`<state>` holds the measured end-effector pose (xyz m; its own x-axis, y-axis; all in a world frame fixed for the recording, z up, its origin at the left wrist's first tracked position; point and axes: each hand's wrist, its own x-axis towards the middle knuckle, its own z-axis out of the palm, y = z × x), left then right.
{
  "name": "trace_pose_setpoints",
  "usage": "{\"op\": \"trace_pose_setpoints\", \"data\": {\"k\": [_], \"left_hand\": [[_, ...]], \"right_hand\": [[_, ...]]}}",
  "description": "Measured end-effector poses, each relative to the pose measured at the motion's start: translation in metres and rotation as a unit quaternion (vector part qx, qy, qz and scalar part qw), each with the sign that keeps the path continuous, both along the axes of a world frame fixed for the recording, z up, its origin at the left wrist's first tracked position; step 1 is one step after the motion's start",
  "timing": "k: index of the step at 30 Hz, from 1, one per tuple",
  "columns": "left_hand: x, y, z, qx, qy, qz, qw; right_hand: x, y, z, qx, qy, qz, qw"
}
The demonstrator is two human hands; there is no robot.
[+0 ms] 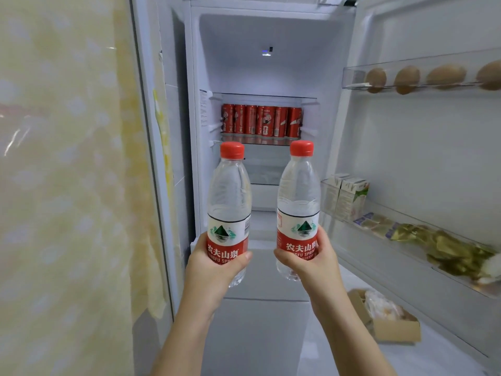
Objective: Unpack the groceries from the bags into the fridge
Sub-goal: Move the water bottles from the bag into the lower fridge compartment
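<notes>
Fridge (244,63) stands open, door swung to the right. Left hand (217,263) grips the left water bottle (229,202) round its lower label. Right hand (306,256) grips the right water bottle (298,196) the same way, fingers curled round the plastic. Both bottles are red-capped, upright with caps up, side by side and apart. Both are outside the compartment, and neither hand is noticeably nearer to it. Straight ahead and beyond them, a row of red cola cans (261,120) fills one shelf. The glass shelf (260,169) beneath the cans shows free room behind the caps. Judgement: the coming move is a straight push forward onto that lower shelf. Whether its height admits upright bottles cannot be confirmed. Door racks carry eggs (406,78) and cartons (349,196).
</notes>
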<state>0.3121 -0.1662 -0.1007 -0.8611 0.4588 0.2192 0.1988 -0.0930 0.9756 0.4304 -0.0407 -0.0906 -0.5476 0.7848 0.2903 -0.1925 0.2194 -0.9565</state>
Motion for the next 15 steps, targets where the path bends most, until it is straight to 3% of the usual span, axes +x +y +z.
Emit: {"op": "trace_pose_setpoints", "data": {"k": [15], "left_hand": [[-0.135,0.087,0.002,-0.033,-0.003,-0.028,0.999]], "right_hand": [[-0.124,0.075,0.001,-0.007,0.006,-0.035,0.999]]}}
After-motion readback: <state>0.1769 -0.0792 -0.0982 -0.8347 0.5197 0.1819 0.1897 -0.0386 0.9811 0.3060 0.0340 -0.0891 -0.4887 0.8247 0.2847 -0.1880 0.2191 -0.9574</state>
